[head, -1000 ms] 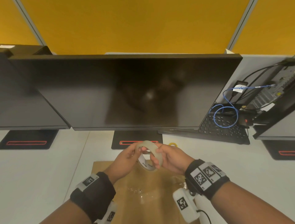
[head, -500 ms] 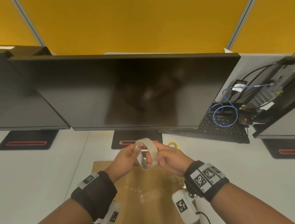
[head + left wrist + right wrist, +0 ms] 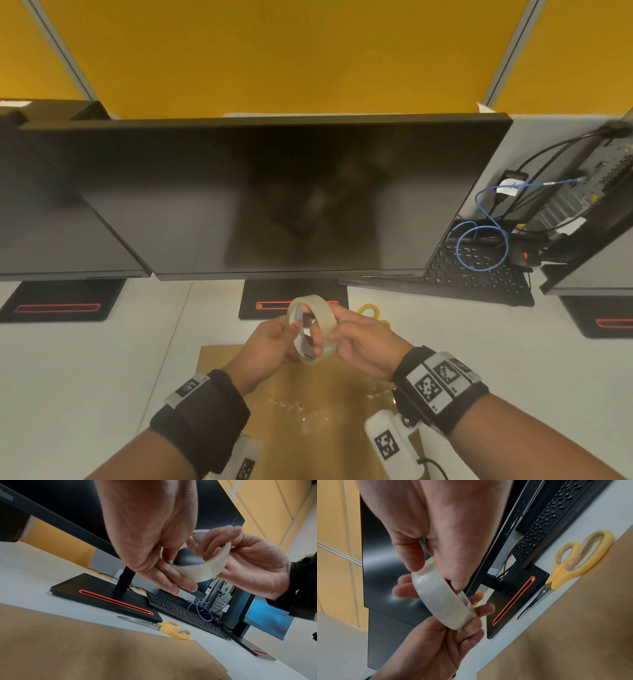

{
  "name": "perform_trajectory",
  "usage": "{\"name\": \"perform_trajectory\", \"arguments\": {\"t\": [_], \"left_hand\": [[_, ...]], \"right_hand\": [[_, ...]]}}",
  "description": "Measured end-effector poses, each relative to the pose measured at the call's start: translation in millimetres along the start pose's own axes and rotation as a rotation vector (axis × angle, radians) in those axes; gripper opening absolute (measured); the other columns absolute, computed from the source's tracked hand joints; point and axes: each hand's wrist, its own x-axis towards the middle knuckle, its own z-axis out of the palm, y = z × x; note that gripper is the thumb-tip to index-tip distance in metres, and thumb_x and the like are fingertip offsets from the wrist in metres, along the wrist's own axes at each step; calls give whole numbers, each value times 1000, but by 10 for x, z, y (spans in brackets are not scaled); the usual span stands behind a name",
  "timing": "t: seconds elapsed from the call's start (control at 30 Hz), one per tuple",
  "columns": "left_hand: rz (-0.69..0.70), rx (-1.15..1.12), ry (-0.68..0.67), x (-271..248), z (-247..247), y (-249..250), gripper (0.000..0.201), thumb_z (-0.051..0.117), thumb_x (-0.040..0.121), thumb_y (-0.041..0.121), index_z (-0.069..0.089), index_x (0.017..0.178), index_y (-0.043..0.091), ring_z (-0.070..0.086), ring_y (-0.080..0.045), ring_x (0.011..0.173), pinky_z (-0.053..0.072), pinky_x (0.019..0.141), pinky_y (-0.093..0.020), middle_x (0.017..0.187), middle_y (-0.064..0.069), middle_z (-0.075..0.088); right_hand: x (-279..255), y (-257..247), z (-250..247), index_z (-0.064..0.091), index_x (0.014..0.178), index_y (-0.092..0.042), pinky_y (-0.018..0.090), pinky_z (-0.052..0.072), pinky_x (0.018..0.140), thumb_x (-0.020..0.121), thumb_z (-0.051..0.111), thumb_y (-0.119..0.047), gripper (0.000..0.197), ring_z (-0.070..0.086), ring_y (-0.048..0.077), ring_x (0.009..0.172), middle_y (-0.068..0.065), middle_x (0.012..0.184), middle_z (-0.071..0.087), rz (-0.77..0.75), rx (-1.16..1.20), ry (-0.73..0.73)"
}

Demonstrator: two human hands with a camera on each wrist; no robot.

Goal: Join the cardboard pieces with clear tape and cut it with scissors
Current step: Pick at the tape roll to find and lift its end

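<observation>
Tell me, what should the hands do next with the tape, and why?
Probably pick the loose end free. Both the left hand and right hand grip the tape roll above the cardboard, no strip is pulled out yet, and the scissors lie untouched.

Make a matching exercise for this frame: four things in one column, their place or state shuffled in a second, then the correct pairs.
Things:
1. tape roll
2. scissors
3. cardboard
4. keyboard

Places or states:
A. lying flat on the desk under both forearms
B. held in the air by both hands
C. behind the screen's right edge, under a blue cable
D. lying shut on the desk at the cardboard's far edge

Pairs: 1-B, 2-D, 3-A, 4-C
</observation>
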Motion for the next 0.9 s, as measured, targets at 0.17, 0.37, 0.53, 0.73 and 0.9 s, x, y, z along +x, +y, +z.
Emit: {"name": "perform_trajectory", "arguments": {"t": [0.17, 0.37, 0.53, 0.73, 0.9], "left_hand": [[-70, -56, 4, -19, 21, 1, 45, 36, 101, 29, 67, 69, 20, 66, -9, 60, 51, 58, -16, 66, 2, 64], [-130, -69, -11, -37, 12, 0, 37, 36, 102, 26, 65, 83, 13, 63, -9, 57, 54, 60, -19, 62, 1, 62], [-161, -94, -25, -28, 7, -46, 43, 38, 100, 31, 61, 100, -5, 66, -27, 76, 58, 67, -29, 85, -19, 62], [-163, -47, -33, -32, -14, -30, 37, 38, 101, 31, 64, 97, 6, 70, -17, 68, 56, 76, -30, 79, -10, 67], [-126, -20, 21, -35, 2, -6, 27, 40, 100, 32, 62, 107, 16, 69, -10, 61, 58, 66, -25, 70, 3, 70]], "right_hand": [[-2, -19, 16, 47, 128, -8, 29, 49, 81, 86, 41, -6, 43, 56, 21, 79, 8, 76, 58, 9, 5, -5], [-32, 9, 31, 47, 128, -12, 31, 50, 80, 81, 39, 2, 50, 60, 21, 81, 7, 80, 60, 3, -6, -47], [-52, 7, 39, 43, 132, -11, 34, 50, 84, 81, 39, 5, 53, 61, 22, 86, 7, 86, 61, -9, -61, -92], [-62, 25, 43, 34, 139, -7, 28, 48, 84, 76, 38, 11, 66, 61, 20, 89, 5, 85, 63, -25, -138, -98], [-50, 36, 20, 38, 138, -5, 31, 48, 90, 75, 38, 11, 65, 58, 29, 91, 10, 83, 63, -21, -139, -76]]}}
